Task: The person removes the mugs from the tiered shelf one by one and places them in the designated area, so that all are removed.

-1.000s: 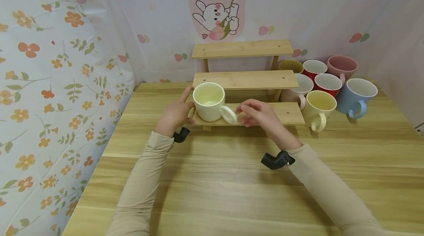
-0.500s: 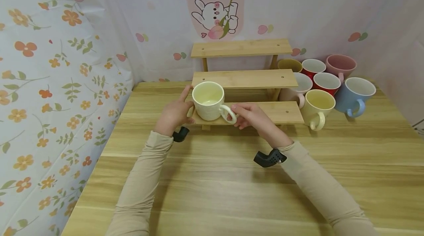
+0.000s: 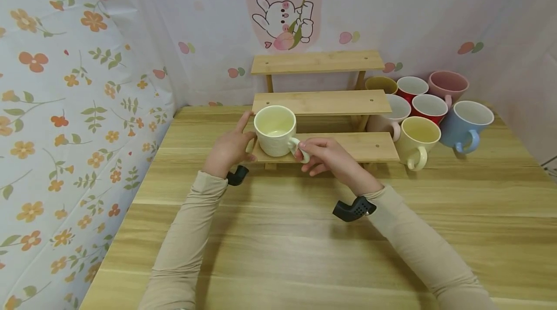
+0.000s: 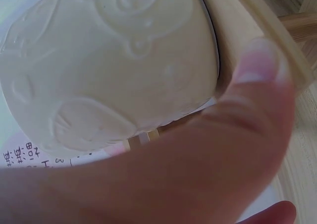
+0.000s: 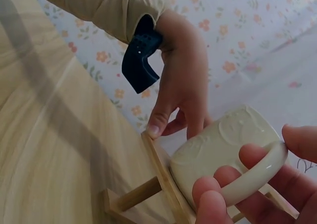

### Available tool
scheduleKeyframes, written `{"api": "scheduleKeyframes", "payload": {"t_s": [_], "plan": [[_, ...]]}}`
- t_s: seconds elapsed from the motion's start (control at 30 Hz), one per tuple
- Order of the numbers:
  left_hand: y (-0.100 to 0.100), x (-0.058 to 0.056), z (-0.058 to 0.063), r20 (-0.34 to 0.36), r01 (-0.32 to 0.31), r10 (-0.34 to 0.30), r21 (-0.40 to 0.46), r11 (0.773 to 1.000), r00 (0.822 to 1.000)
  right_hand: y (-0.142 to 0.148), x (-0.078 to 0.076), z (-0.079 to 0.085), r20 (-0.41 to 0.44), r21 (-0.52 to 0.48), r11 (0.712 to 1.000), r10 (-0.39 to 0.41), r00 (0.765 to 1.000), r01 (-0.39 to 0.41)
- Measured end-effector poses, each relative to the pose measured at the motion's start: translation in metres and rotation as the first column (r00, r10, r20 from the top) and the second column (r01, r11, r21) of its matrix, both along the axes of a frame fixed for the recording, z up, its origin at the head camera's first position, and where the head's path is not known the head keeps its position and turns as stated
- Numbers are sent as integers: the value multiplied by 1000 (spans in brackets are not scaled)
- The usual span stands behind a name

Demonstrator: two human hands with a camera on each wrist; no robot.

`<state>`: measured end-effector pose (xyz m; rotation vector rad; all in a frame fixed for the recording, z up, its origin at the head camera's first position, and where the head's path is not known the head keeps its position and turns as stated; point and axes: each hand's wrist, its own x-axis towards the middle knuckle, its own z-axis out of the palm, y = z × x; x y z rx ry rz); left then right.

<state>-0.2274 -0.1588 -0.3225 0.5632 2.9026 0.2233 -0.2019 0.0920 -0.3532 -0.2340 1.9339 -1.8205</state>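
A pale cream-yellow mug (image 3: pixel 274 143) with raised animal patterns stands upright at the left end of the lowest shelf (image 3: pixel 344 146) of a wooden three-step rack. My right hand (image 3: pixel 328 155) pinches its handle (image 5: pixel 257 177) from the right, with fingertips through the loop and the thumb on top. My left hand (image 3: pixel 230 148) is beside the mug at the shelf's left end, its index finger stretched toward the back. Its thumb (image 4: pixel 257 70) rests on the shelf's front corner, and the other fingers are partly hidden behind the mug in the right wrist view.
Right of the rack stand several mugs close together, among them a yellow one (image 3: pixel 418 138), a blue one (image 3: pixel 463 128) and a pink one (image 3: pixel 448 85). The middle shelf (image 3: pixel 322 102) and top shelf (image 3: pixel 317 62) rise behind. Patterned cloth (image 3: pixel 209 20) hangs at the back and left.
My right hand has moved left from beside the handle and taken hold of it. The mug has shifted very slightly right on the shelf. My left hand stays in place.
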Motion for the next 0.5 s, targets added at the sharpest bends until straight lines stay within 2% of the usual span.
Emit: {"api": "scheduleKeyframes", "payload": {"t_s": [0.27, 0.5], "plan": [[0, 0, 1, 5, -6, 6, -15, 1000, 1000, -2, 3, 2, -10, -3, 1000, -27, 1000, 27], [1, 0, 0, 13, -20, 20, -13, 1000, 1000, 3, 4, 2, -23, -54, 997, -56, 998, 55]]}}
